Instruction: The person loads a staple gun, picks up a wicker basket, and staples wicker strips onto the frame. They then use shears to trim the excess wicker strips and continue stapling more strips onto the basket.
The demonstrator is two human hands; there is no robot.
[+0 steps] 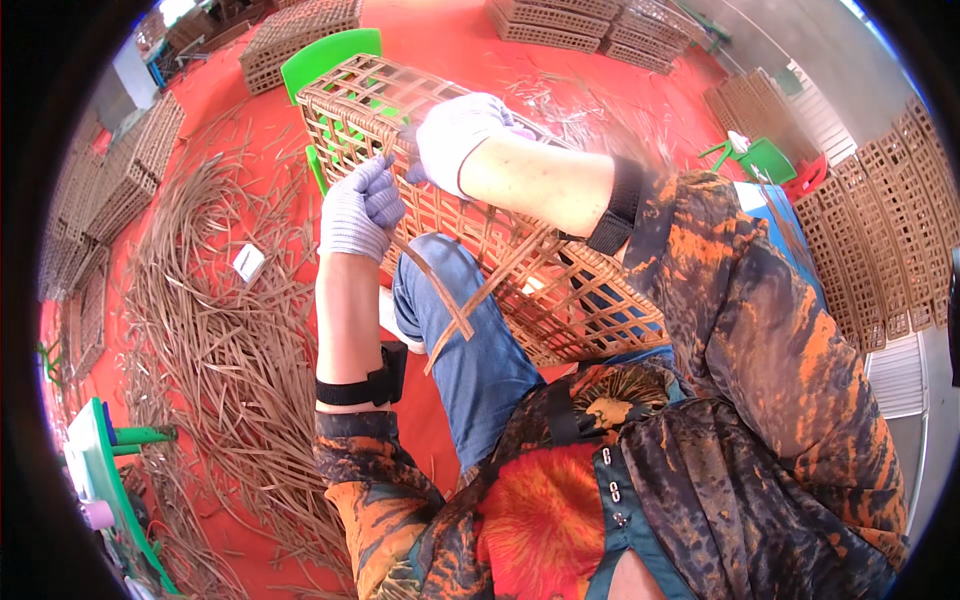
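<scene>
A long brown woven basket (440, 215) with an open lattice slants across my lap, above my jeans-clad knee. My left hand (362, 208), in a pale knitted glove, is closed at the basket's near left side. It pinches a flat brown weaving strip (437, 280), whose tail hangs down over my knee. Another strip (490, 285) crosses that tail and runs up to the basket. Close by, my right hand (465, 138), also gloved, bends over the basket's upper edge with its fingers curled. Its fingertips are partly hidden, so what they grip does not show.
Loose brown strips (215, 340) lie heaped on the red floor at left, with a small white card (248, 263) on them. A green chair (330, 60) stands behind the basket. Stacked woven baskets (870, 240) rise at right. A green stool (110, 480) sits lower left.
</scene>
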